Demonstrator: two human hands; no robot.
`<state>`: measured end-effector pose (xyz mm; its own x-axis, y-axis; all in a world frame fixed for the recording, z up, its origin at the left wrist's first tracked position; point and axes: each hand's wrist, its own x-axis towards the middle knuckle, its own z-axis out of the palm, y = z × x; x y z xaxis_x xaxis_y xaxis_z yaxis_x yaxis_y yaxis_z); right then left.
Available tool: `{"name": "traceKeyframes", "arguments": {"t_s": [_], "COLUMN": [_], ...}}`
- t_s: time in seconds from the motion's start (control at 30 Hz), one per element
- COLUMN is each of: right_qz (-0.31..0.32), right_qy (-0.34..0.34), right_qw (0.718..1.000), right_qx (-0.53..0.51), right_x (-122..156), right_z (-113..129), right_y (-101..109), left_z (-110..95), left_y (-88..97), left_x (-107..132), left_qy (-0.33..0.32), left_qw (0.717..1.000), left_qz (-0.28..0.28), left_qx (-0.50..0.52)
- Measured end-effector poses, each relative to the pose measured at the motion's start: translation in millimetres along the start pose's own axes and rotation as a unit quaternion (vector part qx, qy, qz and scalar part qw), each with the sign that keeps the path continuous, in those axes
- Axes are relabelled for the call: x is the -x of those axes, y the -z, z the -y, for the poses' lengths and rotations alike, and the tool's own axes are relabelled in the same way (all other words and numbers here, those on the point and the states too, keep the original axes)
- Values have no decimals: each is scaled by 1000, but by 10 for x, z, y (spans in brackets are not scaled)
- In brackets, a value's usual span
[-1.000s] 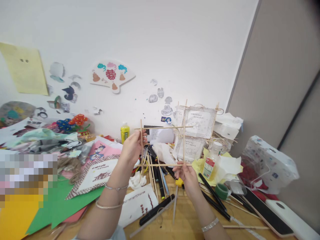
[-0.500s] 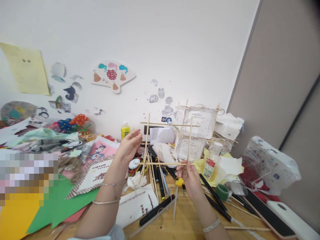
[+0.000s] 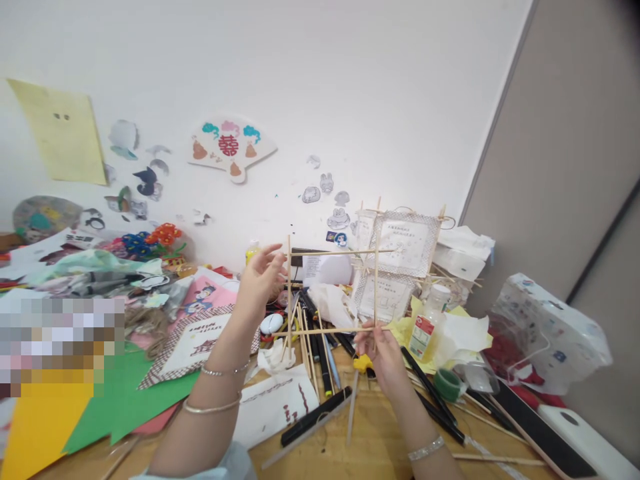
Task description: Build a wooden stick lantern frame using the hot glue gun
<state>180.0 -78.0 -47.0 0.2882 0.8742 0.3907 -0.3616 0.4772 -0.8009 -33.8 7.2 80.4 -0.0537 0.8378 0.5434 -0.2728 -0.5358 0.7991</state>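
Observation:
A square frame of thin wooden sticks (image 3: 333, 330), crossed at the corners, is held upright above the cluttered table. My right hand (image 3: 381, 347) pinches its lower right corner, where two sticks cross. At the upper left corner, my left hand (image 3: 260, 280) has its thumb and fingertips closed around the stick ends; the fingers partly hide the joint. Behind the frame stand finished stick-framed paper panels (image 3: 405, 243) with netted borders. Below it lie several black markers (image 3: 315, 417), loose sticks and a crumpled white tissue (image 3: 277, 358).
At the right are a clear glue bottle (image 3: 423, 330), a green tape roll (image 3: 447, 385), a plastic bag (image 3: 550, 333) and a white phone-like object (image 3: 580, 433). Green paper (image 3: 130, 400), twine (image 3: 147, 327) and a lattice-bordered panel (image 3: 200, 343) lie left. A painted paper fan (image 3: 233, 150) hangs on the wall.
My left hand has moved from open beside the frame to its upper left corner, fingers closing there. The frame's left stick has straightened upright. My right hand keeps its hold.

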Motion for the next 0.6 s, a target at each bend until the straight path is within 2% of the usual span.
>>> {"name": "traceKeyframes", "arguments": {"t_s": [0.13, 0.27, 0.33, 0.47, 0.6], "right_qz": [13, 23, 29, 41, 48], "right_qy": [-3, 3, 4, 5, 10], "right_qw": [1000, 1000, 999, 999, 998], "right_qx": [14, 21, 25, 30, 38], "right_x": [-21, -31, -33, -33, -38], "right_z": [-27, -37, -43, -58, -69], "right_y": [40, 62, 63, 63, 74], "left_z": [-25, 8, 27, 54, 68], "left_y": [75, 134, 137, 108, 75], "left_x": [-10, -55, -68, -66, -56], "left_qy": [-27, -50, -58, -58, -24], "left_qw": [989, 977, 973, 974, 989], "left_qz": [32, 57, 49, 13, 9], "left_qx": [-142, -197, -216, -217, -146]}}
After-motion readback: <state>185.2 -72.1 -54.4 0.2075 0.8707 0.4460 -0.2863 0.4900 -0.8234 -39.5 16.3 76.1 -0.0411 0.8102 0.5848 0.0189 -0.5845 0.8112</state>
